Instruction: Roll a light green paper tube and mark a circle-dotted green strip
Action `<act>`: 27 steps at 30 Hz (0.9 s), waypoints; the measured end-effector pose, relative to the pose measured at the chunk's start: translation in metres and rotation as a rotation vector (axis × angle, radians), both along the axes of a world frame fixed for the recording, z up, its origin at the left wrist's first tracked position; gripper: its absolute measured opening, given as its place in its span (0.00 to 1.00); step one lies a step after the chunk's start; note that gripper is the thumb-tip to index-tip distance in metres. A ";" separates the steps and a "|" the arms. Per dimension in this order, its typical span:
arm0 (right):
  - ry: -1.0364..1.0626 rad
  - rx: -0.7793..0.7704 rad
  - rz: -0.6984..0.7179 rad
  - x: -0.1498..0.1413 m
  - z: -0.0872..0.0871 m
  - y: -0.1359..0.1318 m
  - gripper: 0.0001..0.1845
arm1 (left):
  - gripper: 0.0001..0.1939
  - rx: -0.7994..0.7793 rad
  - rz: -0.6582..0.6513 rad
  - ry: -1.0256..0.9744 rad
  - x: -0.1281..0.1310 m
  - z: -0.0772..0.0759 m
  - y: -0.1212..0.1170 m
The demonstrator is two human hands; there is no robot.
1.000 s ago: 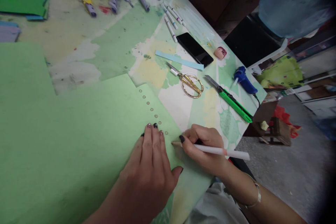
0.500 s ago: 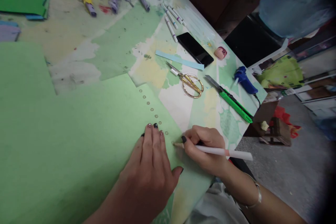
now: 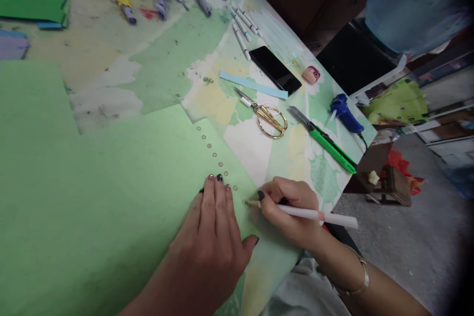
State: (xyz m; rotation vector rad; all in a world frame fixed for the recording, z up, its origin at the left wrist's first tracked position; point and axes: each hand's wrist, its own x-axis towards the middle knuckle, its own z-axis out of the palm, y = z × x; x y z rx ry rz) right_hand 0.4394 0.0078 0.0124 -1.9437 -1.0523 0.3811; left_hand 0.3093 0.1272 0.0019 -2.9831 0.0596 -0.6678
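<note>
A large sheet of light green paper (image 3: 122,182) covers the near left of the table. Along its right edge runs a line of several small drawn rings (image 3: 215,155). My left hand (image 3: 213,237) lies flat on the sheet, fingers stretched out beside the lowest rings. In my right hand (image 3: 291,210) is a white marker pen (image 3: 307,213) with a pale orange band, held in a writing grip. Its tip touches the paper at a small mark just below the last ring.
Gold-handled scissors (image 3: 268,117), a light blue paper strip (image 3: 254,85), a black phone (image 3: 276,69) and a green utility knife (image 3: 326,142) with its blade out lie beyond my hands. A blue glue gun (image 3: 346,112) rests near the table's right edge. Several white markers (image 3: 242,42) lie farther back.
The pen tip has shifted very slightly right in my right hand, and a small round mark now shows under it. My left hand stays where it was.
</note>
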 end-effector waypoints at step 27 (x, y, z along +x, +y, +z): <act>0.532 0.556 -0.365 0.010 -0.004 0.001 0.16 | 0.23 -0.064 -0.338 -0.262 -0.002 0.018 0.008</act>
